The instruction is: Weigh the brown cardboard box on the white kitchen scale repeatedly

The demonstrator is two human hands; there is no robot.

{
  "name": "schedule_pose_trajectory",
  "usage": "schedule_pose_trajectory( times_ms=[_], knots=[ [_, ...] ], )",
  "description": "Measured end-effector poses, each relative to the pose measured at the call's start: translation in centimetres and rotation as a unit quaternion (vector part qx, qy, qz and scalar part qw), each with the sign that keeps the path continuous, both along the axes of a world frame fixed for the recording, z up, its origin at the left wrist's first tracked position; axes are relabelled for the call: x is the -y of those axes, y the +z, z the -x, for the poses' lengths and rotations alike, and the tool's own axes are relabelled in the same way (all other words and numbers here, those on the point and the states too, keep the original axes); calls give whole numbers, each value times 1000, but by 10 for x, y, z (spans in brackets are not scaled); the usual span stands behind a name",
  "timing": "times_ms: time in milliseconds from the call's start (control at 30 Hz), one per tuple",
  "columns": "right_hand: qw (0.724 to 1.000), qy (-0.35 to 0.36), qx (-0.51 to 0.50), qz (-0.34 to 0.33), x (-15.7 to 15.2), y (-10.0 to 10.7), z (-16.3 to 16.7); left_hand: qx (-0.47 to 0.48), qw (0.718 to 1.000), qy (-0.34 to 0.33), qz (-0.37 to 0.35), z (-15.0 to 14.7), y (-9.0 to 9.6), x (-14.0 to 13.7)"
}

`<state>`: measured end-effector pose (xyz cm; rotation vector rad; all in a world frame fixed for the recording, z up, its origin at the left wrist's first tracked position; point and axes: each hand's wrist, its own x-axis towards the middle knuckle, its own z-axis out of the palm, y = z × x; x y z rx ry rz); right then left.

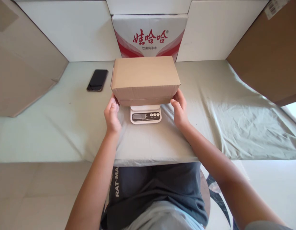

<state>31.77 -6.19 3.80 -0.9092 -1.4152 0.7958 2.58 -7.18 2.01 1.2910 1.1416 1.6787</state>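
A closed brown cardboard box (145, 73) sits over the platform of a white digital kitchen scale (146, 117); whether its weight rests on the scale I cannot tell. My left hand (112, 113) holds the box at its lower left side, fingers partly hidden beneath it. At the lower right corner, my right hand (179, 107) grips the same box, thumb in front and fingers behind. The scale's display and its three buttons face me, and no reading can be made out on the screen.
A black smartphone (97, 80) lies left of the box on the pale green cloth (54, 127). Behind stands a white and red printed carton (150, 35) against white panels. Large cardboard sheets flank the table on the left (25, 60) and right (270, 54).
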Motion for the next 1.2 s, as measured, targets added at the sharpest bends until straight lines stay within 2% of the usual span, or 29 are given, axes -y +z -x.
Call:
schedule_pose_trajectory(
  times_ms=[167, 400, 500, 633, 700, 767, 867, 1000, 1100, 1200],
  knots=[
    [1000, 1, 7, -1, 5, 8, 3, 4, 1000, 4, -5, -4, 5, 3],
    [1000, 0, 26, 11, 7, 8, 9, -1, 1000, 13, 14, -8, 11, 4],
    [999, -17, 27, -3, 6, 11, 10, 0, 1000, -8, 6, -8, 28, 9],
    [998, -33, 40, -24, -6, 25, 5, 0, 998, -51, -32, -4, 66, 9],
    [998, -36, 48, -29, -19, 34, 3, -5, 996, -71, -47, -1, 80, -2],
    [997, -43, 53, -37, -36, 40, 3, -11, 995, -83, -58, 1, 84, -23],
    [995, -51, 63, -49, -66, 42, 3, 6, 993, -89, -79, -1, 70, -66],
    [996, -56, 68, -33, -107, 26, 2, 28, 996, -67, -54, -7, 38, -119],
    [997, -43, 66, -11, -134, 6, 2, 48, 997, -54, 5, -9, 18, -143],
    [999, -25, 25, 14, -152, -13, 5, 83, 995, -51, 33, -8, 5, -153]
  ],
)
